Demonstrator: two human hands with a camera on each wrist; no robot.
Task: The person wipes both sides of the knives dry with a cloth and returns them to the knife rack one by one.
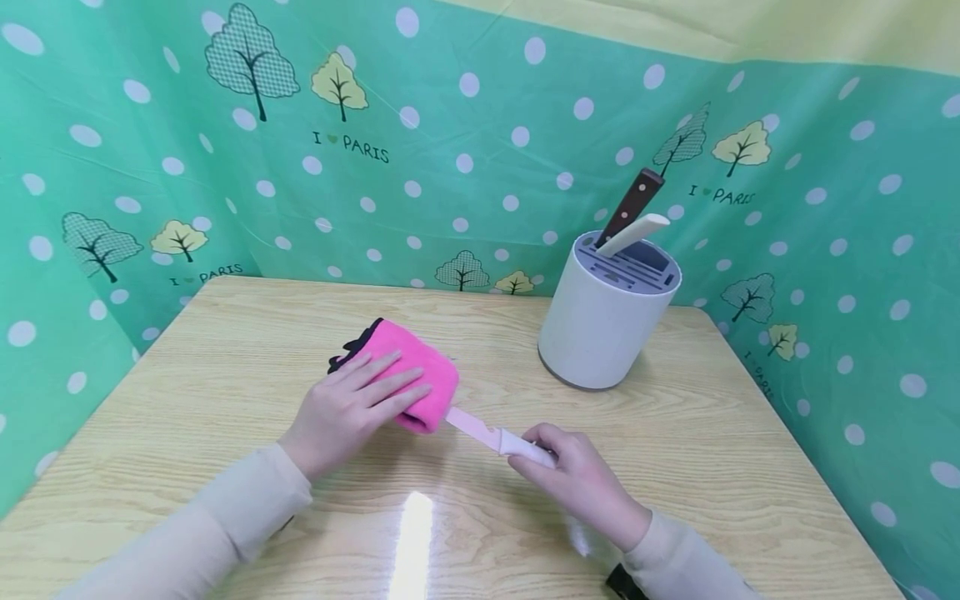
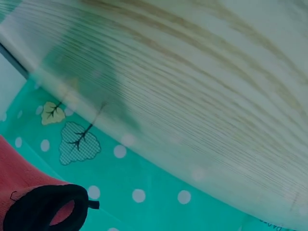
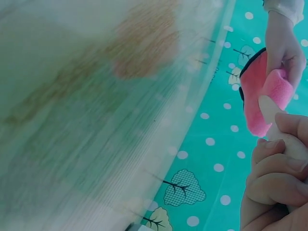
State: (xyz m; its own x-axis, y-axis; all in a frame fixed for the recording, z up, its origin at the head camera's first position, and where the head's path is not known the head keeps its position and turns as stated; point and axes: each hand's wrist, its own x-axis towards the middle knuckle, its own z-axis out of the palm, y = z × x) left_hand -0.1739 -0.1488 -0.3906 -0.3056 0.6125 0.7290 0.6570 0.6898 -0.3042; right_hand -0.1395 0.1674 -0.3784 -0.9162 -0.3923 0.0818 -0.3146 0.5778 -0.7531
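A folded pink cloth (image 1: 420, 358) with a black edge is held by my left hand (image 1: 352, 408), its fingers spread over the top. In the right wrist view that hand pinches the cloth (image 3: 255, 91) with the thumb side. My right hand (image 1: 577, 475) grips the white handle of a knife (image 1: 474, 429). The pale blade points left, and its far end meets the cloth's lower right edge; whether the tip is inside the fold is hidden. The left wrist view shows only the cloth's looped black edge (image 2: 77, 192).
A white round knife block (image 1: 607, 321) stands at the table's back right. In its slots are a dark brown-handled knife (image 1: 632, 204) and a white handle (image 1: 636, 233). A green dotted curtain (image 1: 480, 200) hangs behind the wooden table (image 1: 262, 350). Something black (image 1: 624, 582) shows beside the right sleeve.
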